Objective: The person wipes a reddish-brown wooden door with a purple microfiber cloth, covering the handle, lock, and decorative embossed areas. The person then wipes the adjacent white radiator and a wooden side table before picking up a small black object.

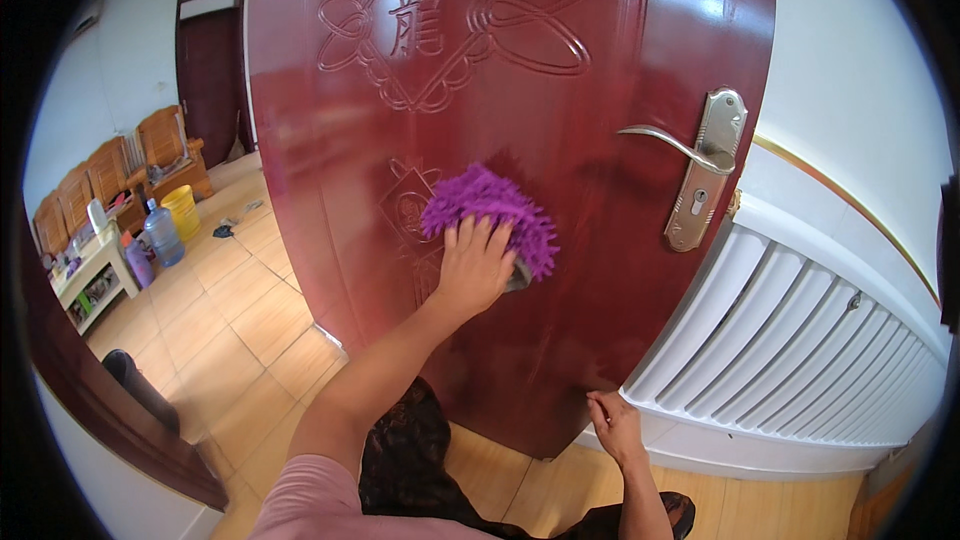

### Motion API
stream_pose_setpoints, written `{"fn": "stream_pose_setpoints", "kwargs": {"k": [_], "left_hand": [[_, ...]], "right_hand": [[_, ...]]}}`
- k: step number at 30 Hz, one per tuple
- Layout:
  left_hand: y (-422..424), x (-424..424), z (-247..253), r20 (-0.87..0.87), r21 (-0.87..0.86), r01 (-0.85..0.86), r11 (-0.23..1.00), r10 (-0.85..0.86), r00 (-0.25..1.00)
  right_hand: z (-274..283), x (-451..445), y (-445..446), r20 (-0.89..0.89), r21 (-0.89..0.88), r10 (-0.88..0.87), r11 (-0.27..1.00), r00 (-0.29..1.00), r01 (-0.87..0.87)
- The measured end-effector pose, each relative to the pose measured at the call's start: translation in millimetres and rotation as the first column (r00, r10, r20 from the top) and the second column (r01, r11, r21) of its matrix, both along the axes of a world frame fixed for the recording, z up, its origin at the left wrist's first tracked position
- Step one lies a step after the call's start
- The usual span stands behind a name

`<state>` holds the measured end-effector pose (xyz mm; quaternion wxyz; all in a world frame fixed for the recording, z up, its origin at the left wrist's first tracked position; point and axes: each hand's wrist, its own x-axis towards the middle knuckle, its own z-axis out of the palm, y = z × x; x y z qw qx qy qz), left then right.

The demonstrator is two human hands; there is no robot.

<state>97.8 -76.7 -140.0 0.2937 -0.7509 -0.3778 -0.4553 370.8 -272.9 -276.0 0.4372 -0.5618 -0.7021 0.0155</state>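
My left hand (472,266) presses a purple chenille cleaning mitt (487,199) flat against the door, its fingers spread over the back. A bit of the mitt's grey cuff shows below my fingers. The dark red door (570,187) stands ajar, with embossed patterns and a raised character on its face. Right of the mitt, a silver lever handle (679,142) juts from a metal lock plate (701,187). Low by the door's right edge, my right hand (619,424) hangs with curled fingers, and nothing shows in it.
A white radiator (795,330) lines the wall to the right. Through the doorway at left are a wooden bench (90,187), a low table (97,270), a large water bottle (163,232) and a yellow bucket (181,211). A dark shoe (142,390) lies by the door frame (112,405).
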Motion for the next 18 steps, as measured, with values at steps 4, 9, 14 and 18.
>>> {"fn": "stream_pose_setpoints", "kwargs": {"k": [4, 9, 14, 18], "left_hand": [[3.9, -31.6, -53.0, 0.079, -0.085, -0.017, 0.996, 0.024, 0.997], [19.2, -48.4, -72.8, 0.116, -0.083, -0.059, 0.995, 0.068, 0.991], [49.0, -52.3, 1.4, 0.364, 0.062, -0.026, 0.998, 0.002, 0.931], [60.2, -42.7, 28.2, 0.452, 0.092, -0.040, 0.995, -0.005, 0.892]], "right_hand": [[-13.3, 6.0, -11.8, 0.051, -0.083, 0.001, 0.997, 0.999, 0.003], [-23.2, 9.8, -33.4, 0.152, -0.179, 0.009, 0.984, 0.988, 0.018], [-33.2, 7.7, -35.0, 0.171, -0.246, 0.037, 0.969, 0.985, 0.007], [-47.5, 9.0, -25.0, 0.246, -0.236, 0.072, 0.972, 0.967, -0.013]]}}
